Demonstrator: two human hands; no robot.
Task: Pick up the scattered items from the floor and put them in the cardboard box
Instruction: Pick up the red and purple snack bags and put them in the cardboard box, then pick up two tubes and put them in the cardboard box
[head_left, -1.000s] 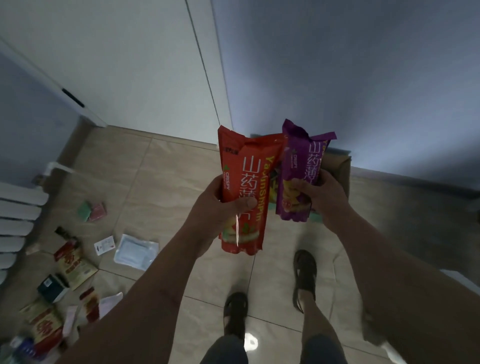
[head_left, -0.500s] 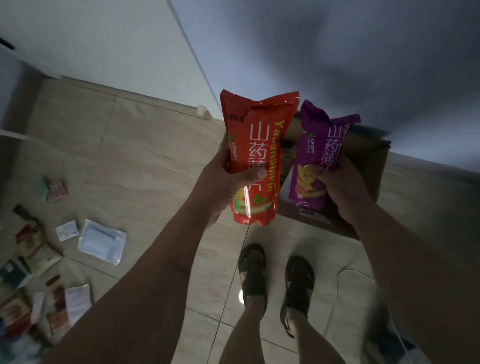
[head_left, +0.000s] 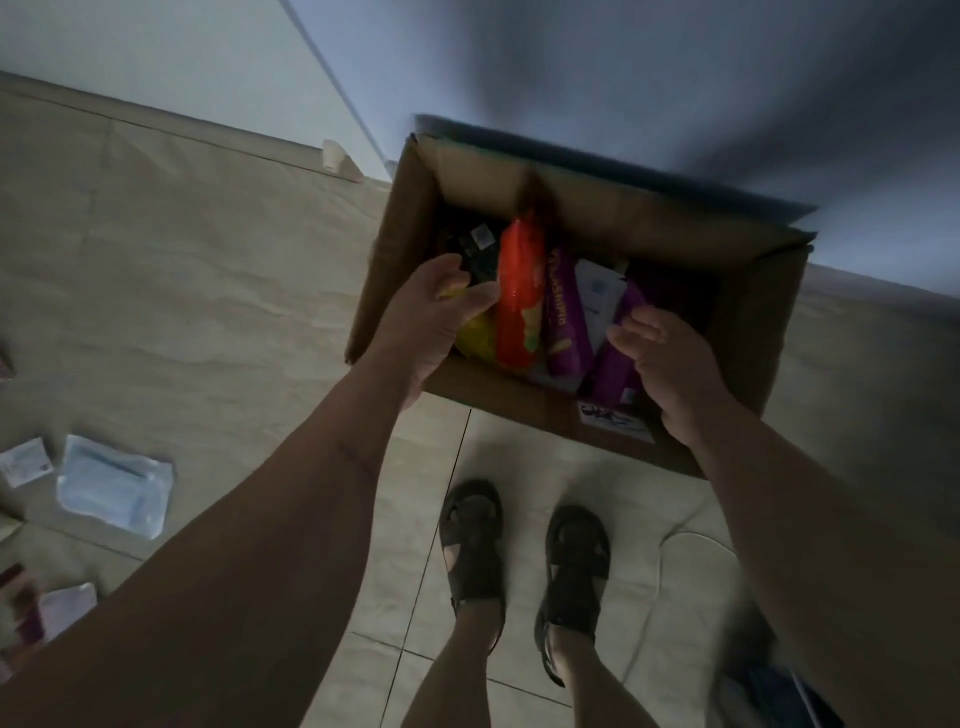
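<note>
Box (head_left: 405, 249) on the tile floor (head_left: 182, 291) against the wall (head_left: 623, 78), flaps open. Inside: red bag (head_left: 519, 291) on edge, purple bag (head_left: 563, 317) beside it, second purple bag (head_left: 613, 358) to the right. Left hand (head_left: 431, 322) at the box's left rim, fingers curled loosely, touching red bag, not gripping. Right hand (head_left: 670, 364) over second purple bag, fingers open. Blue packet (head_left: 114, 486) and white card (head_left: 26, 460) on floor at left.

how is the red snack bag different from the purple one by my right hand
The red snack bag is red-orange and sits left of centre in the cardboard box, beside the left hand. The purple snack bag is purple and sits under the right hand. Both are glossy and stand roughly on end.
</note>
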